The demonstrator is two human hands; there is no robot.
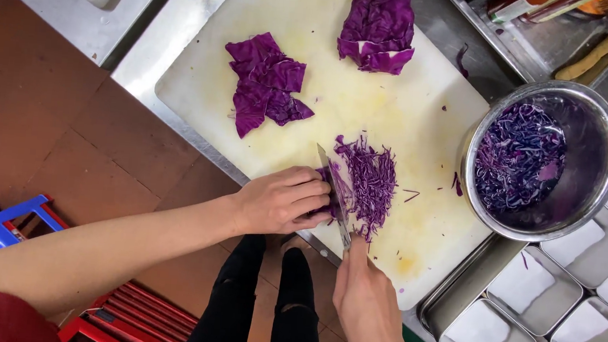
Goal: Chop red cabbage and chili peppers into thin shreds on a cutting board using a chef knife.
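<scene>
On the white plastic cutting board [396, 120], left hand [283, 200] presses curled fingers onto purple cabbage [327, 195]; right hand [366, 301] grips a steel knife [335, 192] beside purple shreds [373, 181]

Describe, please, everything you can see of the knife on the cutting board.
The knife has a broad, shiny metal blade, seen nearly edge-on, standing upright on the white board. The right hand grips its handle, which is hidden. The blade runs between the left hand, whose fingers hold down a piece of purple cabbage, and the shredded pile on its other side. Purple cabbage shows against the blade's flat.
</scene>
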